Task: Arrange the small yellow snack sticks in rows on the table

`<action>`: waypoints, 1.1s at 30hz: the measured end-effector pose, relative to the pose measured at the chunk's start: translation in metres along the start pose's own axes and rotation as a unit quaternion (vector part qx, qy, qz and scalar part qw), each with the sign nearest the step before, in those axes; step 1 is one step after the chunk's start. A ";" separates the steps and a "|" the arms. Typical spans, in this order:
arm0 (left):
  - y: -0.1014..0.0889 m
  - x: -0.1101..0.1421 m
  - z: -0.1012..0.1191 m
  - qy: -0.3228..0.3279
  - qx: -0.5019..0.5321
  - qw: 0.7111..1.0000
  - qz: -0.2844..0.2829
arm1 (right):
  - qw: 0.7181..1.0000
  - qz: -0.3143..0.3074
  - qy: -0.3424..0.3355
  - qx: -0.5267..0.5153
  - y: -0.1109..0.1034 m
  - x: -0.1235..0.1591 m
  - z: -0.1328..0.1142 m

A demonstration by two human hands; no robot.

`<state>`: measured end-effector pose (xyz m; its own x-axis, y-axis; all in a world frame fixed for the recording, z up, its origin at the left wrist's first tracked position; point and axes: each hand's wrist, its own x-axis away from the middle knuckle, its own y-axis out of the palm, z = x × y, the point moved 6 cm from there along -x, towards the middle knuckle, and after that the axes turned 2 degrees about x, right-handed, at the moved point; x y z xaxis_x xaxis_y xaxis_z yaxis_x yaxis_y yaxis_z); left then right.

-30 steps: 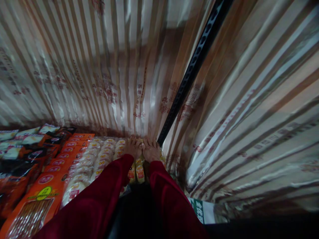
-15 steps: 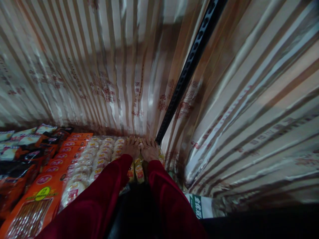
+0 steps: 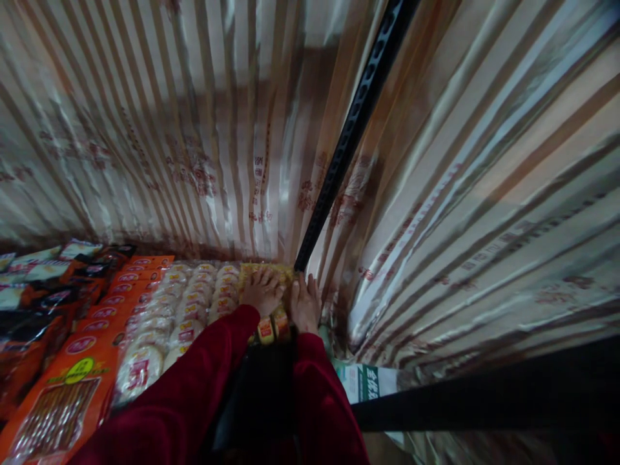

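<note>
Left hand flat on the yellow packets, right hand along their edge

The step in hand looked like pressing down and evening up the yellow packets [image 3: 266, 329], which lay in the corner near the foot of a black slotted pole [image 3: 339, 155]. The left hand [image 3: 264, 294] was open, palm down on top of them, with its fingers somewhat spread and pointing toward the striped sheeting [image 3: 217, 161]. It pinched nothing that showed. The right hand [image 3: 305, 307] was open too, its fingers stretched out and closer together, set at the right side of the packets; the dim light left it unclear how firmly it touched them. The hands were apart, with a narrow gap between them.

Two packets with red labels showed at the near end, below the left hand. Beside them, on the left, ran columns of round white packets [image 3: 191, 310], then overlapping orange packets [image 3: 80, 345], then dark bags [image 3: 58, 300]. A green-and-white package [image 3: 371, 382] lay lower down, right of the right sleeve [image 3: 317, 387].

As a judgement, the next move called for light, even pressure, since the wrapping could crease or the near packets slip forward.
</note>
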<state>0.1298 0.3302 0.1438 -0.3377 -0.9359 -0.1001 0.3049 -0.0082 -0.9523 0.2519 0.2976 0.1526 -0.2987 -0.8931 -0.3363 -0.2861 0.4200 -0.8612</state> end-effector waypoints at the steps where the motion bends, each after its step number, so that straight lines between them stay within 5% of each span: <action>1: 0.001 0.001 0.001 0.002 -0.003 1.000 0.000 | 1.000 -0.002 -0.012 -0.006 0.004 0.004 0.001; 11: 0.007 0.002 0.000 0.018 -0.025 0.999 0.020 | 0.997 -0.018 -0.040 -0.070 0.026 0.016 -0.004; 18: -0.010 0.010 0.006 -0.001 -0.024 0.998 0.062 | 0.994 -0.006 -0.014 -0.112 0.025 0.013 0.005; 27: 0.008 0.017 0.014 0.018 -0.018 1.000 0.011 | 0.992 -0.019 -0.022 -0.121 0.033 0.008 0.004; 33: -0.004 0.020 0.017 0.011 -0.008 1.000 0.028 | 0.993 -0.002 -0.026 -0.113 0.028 0.010 0.005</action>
<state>0.1364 0.3054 0.1507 -0.3401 -0.9269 -0.1589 0.3091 0.0494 -0.9498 0.2457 0.2999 0.1229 -0.2506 -0.8995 -0.3579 -0.4864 0.4366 -0.7568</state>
